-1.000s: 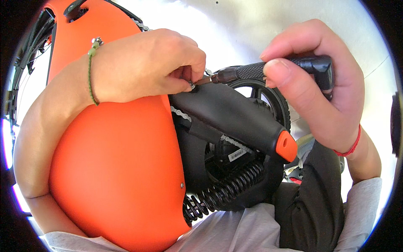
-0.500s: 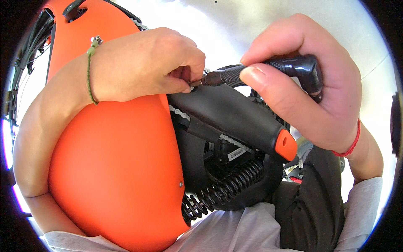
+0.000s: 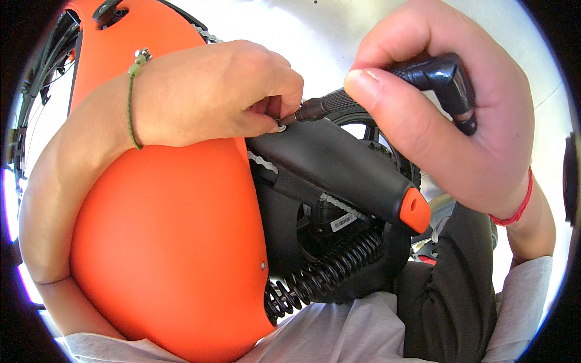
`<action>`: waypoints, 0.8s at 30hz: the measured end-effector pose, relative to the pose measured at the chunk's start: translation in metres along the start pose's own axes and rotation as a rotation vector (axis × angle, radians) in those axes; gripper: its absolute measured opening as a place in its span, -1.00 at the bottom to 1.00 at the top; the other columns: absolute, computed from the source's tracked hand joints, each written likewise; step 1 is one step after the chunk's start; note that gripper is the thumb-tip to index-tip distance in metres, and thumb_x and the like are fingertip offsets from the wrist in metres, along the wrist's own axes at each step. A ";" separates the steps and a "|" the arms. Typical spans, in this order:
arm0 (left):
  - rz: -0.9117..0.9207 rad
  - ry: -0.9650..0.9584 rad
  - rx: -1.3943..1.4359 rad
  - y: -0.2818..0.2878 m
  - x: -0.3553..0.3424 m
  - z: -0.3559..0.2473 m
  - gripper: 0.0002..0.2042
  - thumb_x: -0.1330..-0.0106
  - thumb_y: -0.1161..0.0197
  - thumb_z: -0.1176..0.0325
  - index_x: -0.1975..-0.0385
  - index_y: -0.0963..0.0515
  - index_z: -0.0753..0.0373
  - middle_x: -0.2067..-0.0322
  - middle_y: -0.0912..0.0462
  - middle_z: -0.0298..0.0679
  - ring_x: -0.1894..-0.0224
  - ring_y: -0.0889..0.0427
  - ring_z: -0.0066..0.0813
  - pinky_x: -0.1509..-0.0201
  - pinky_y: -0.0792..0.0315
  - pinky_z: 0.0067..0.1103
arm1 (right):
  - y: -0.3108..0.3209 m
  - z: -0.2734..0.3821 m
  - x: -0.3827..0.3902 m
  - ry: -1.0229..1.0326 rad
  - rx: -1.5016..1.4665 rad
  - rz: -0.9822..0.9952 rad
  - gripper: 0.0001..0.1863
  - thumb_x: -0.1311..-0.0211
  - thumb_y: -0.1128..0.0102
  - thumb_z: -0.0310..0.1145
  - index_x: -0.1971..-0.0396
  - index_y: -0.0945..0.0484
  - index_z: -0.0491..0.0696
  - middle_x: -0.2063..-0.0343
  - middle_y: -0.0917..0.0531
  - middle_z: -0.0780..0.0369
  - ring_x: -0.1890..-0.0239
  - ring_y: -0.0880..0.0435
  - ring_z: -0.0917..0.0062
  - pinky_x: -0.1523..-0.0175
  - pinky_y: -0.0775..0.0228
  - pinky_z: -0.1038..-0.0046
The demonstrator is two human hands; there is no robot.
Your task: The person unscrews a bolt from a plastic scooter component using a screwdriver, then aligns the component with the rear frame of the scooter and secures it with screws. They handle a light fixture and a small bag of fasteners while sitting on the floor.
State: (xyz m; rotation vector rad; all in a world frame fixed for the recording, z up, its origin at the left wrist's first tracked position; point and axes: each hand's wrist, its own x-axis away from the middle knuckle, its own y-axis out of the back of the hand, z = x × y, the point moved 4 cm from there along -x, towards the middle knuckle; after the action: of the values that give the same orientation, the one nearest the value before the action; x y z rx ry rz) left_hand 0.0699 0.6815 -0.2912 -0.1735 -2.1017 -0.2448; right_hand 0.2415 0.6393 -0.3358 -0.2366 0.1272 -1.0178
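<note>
My left hand is closed in a pinch at a small silver fastener on the black chain guard, beside the orange body panel. Its curled fingers hide most of what they hold. My right hand grips a black screwdriver with a knurled shaft and an angled end, thumb and forefinger around the handle. The tool's tip reaches the fastener by my left fingertips. Silver chain shows under the guard.
A black coil spring runs below the guard, whose end has an orange cap. Behind it is a black wheel. Black cables lie at the far left. My dark trouser leg is at lower right, over a pale floor.
Since a second ago my right hand has shifted left, then up, and tilted, showing more of the tool's angled end. My left hand has barely moved.
</note>
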 end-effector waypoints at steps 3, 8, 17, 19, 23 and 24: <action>0.010 -0.006 0.042 0.001 0.000 -0.003 -0.91 -0.09 -0.25 0.50 0.41 -0.54 0.33 0.44 -0.59 -0.08 0.33 -0.61 -0.10 0.23 -0.48 -0.33 | 0.000 0.001 0.000 0.019 0.011 -0.007 -0.87 -0.11 -0.17 -0.66 0.31 -0.52 -0.20 0.43 -0.57 0.24 0.49 -0.48 0.68 0.37 -0.29 0.64; 0.038 -0.097 -0.079 -0.005 -0.003 -0.003 -0.90 -0.08 -0.24 0.50 0.42 -0.52 0.33 0.43 -0.56 -0.09 0.32 -0.61 -0.06 0.20 -0.49 -0.28 | 0.000 0.003 0.001 0.028 0.014 -0.008 -0.86 -0.09 -0.17 -0.67 0.33 -0.52 -0.20 0.45 -0.57 0.23 0.50 -0.47 0.67 0.38 -0.28 0.64; 0.008 -0.115 -0.137 -0.003 -0.001 -0.010 -0.92 -0.11 -0.20 0.50 0.42 -0.49 0.33 0.43 -0.53 -0.10 0.35 -0.62 -0.05 0.25 -0.51 -0.29 | -0.001 0.006 0.003 0.033 0.025 -0.014 -0.85 -0.05 -0.16 -0.69 0.36 -0.52 -0.20 0.47 -0.57 0.22 0.53 -0.47 0.66 0.41 -0.27 0.63; 0.034 -0.110 -0.141 -0.002 0.000 -0.012 -0.92 -0.10 -0.21 0.51 0.42 -0.49 0.33 0.42 -0.54 -0.10 0.35 -0.62 -0.05 0.24 -0.50 -0.28 | 0.000 0.008 0.004 0.035 0.024 -0.017 -0.85 -0.04 -0.16 -0.70 0.36 -0.52 -0.20 0.48 -0.57 0.22 0.54 -0.46 0.66 0.42 -0.27 0.63; 0.013 -0.136 -0.145 -0.004 0.001 -0.007 -0.92 -0.10 -0.21 0.52 0.41 -0.51 0.31 0.38 -0.57 -0.11 0.32 -0.62 -0.05 0.21 -0.50 -0.28 | -0.001 0.011 0.005 0.044 0.056 -0.013 -0.86 -0.03 -0.16 -0.70 0.37 -0.52 -0.20 0.49 -0.57 0.22 0.54 -0.46 0.66 0.43 -0.26 0.63; -0.026 -0.150 -0.145 -0.006 0.001 -0.005 -0.91 -0.09 -0.21 0.52 0.40 -0.52 0.30 0.37 -0.58 -0.11 0.31 -0.62 -0.05 0.21 -0.50 -0.28 | -0.001 0.011 0.006 0.052 0.064 -0.011 -0.86 -0.03 -0.16 -0.70 0.38 -0.52 -0.20 0.49 -0.57 0.22 0.54 -0.47 0.66 0.43 -0.26 0.63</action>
State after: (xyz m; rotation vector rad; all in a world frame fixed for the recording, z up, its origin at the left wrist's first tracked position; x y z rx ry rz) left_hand 0.0720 0.6750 -0.2882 -0.2585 -2.2363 -0.4116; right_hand 0.2461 0.6355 -0.3248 -0.1530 0.1403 -1.0374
